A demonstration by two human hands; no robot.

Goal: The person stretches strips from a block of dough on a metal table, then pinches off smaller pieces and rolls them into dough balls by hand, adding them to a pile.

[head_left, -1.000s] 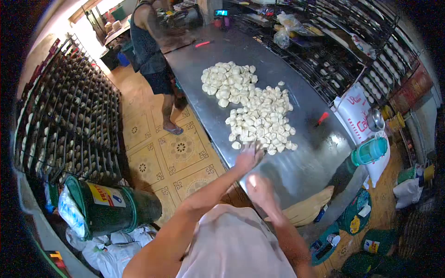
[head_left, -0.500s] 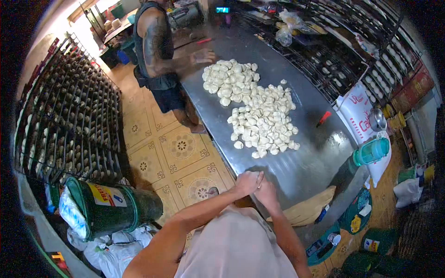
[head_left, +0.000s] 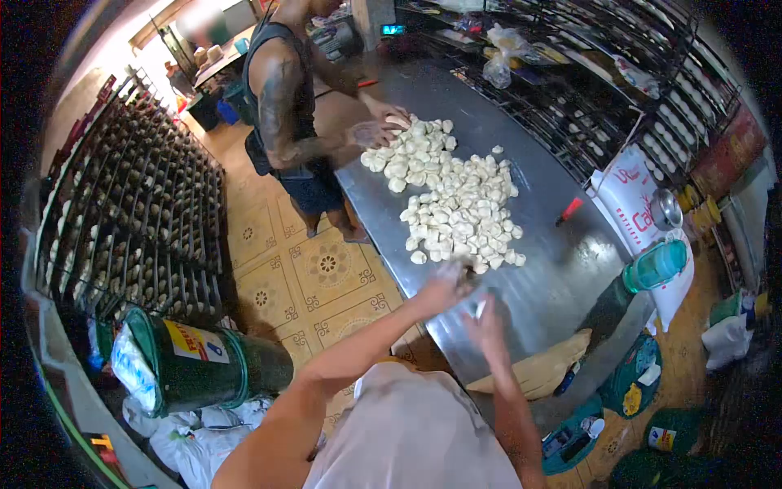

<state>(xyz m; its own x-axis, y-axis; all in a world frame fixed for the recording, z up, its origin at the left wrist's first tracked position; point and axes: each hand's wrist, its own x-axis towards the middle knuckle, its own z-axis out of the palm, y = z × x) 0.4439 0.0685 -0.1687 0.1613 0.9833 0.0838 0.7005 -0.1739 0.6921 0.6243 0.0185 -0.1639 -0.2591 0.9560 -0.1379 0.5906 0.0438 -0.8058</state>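
Observation:
A large heap of small pale dough pieces point(head_left: 460, 204) is spread over the metal-topped table point(head_left: 554, 277). My left hand point(head_left: 442, 293) is at the heap's near edge, its fingers smeared by motion, so I cannot make out whether they touch the dough. To its right, my right hand point(head_left: 487, 324) hangs over the near part of the table, apart from the dough. It is blurred too, with a bright patch at the fingertips that I cannot identify. Across the heap, a co-worker's hands point(head_left: 379, 130) reach into the far dough pieces.
A red-handled tool point(head_left: 570, 210) lies right of the dough. Along the right edge are a white printed sack point(head_left: 635, 200), a metal bowl point(head_left: 666, 213) and a teal container point(head_left: 656, 267). Racks of dough point(head_left: 138, 212) stand left, above a green bin point(head_left: 195, 359). The co-worker point(head_left: 281, 98) stands at the table's left side.
My hands were clasped together at the table's near edge; now they are apart and farther forward. The co-worker has leaned in, with both hands now at the dough.

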